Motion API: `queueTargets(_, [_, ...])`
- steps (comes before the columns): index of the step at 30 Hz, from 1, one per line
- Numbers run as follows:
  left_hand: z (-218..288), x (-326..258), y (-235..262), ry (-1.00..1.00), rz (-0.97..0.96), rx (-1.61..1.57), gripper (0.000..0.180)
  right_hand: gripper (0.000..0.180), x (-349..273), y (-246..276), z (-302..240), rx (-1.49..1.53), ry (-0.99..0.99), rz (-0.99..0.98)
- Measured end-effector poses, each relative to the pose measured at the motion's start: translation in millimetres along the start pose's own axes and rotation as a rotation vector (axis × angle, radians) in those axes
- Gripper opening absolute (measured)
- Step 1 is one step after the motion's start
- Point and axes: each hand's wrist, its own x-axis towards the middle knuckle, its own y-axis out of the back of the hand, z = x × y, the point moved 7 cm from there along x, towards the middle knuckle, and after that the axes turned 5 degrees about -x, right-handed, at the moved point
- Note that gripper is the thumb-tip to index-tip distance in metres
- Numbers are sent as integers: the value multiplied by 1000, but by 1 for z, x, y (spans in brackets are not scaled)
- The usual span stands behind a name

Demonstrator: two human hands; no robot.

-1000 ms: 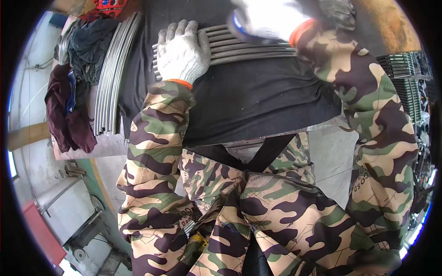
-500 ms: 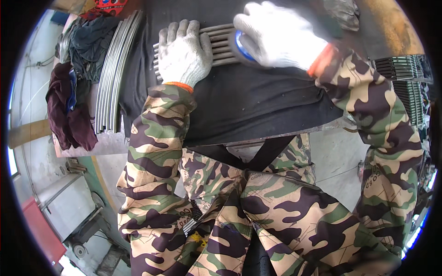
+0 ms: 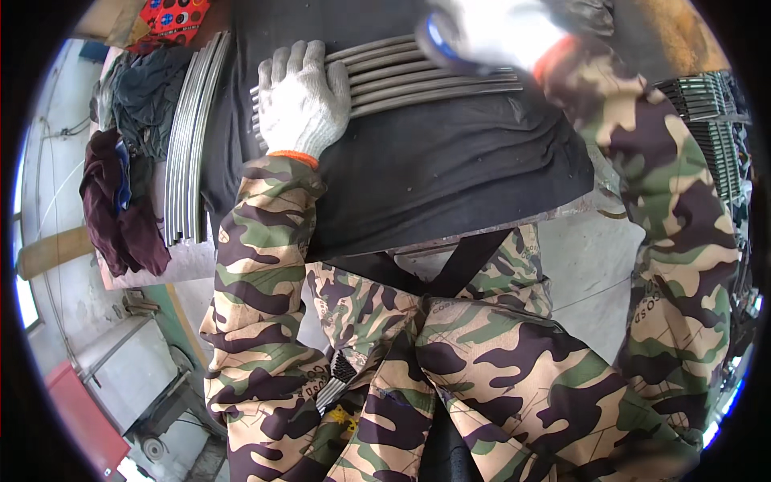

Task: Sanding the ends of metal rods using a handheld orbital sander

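Note:
A row of grey metal rods (image 3: 385,78) lies side by side across the black cloth (image 3: 401,169). My left hand (image 3: 301,100), in a white knitted glove with an orange cuff, rests flat over the rods' left part, its fingers straight. Farther right, my gloved right hand (image 3: 506,32) is closed on a round, blue-rimmed thing (image 3: 444,42) above the rods' right part. Motion smears this hand and the round thing, so its exact kind does not show.
Left of the cloth lies a bundle of shiny metal rods (image 3: 195,145), beside dark crumpled cloths (image 3: 148,88) and a maroon cloth (image 3: 116,209). A red box (image 3: 173,22) stands at the far left. More stacked rods (image 3: 715,145) are on the right.
My right hand has moved right and away with the round thing, uncovering more of the rods. My left hand stays flat on them; the whole view has shifted slightly.

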Motion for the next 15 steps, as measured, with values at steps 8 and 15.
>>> queueTargets(8, [-2,6,2,95,-146,10,38,23,-28,19,-9,57,101,28])
queueTargets(15, [6,2,-18,83,-129,-46,41,20,-53,17,-11,17,95,-77])
